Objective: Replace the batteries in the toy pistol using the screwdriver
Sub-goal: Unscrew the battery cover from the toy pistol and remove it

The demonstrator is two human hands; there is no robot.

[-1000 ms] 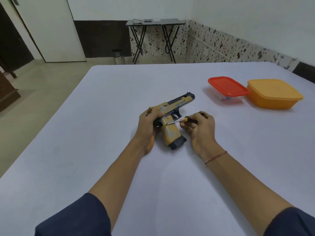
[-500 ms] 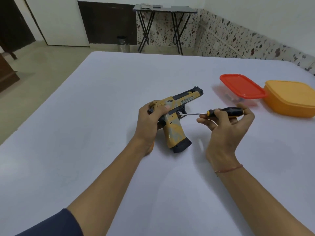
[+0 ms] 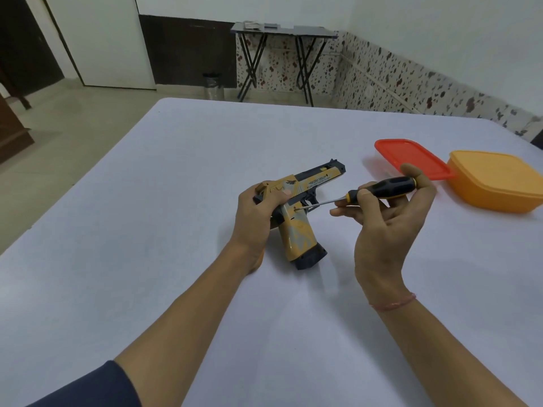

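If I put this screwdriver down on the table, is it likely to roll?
Probably: the screwdriver has a round handle and thin shaft. The table looks flat, so not far. It seems light: the right hand pinches it lightly.

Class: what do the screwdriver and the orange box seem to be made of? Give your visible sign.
Screwdriver: thin grey shaft that glints, likely metal; black handle with orange collar, faint sheen, probably plastic or rubber. Orange box: smooth, evenly coloured, rounded moulded corners, likely plastic.
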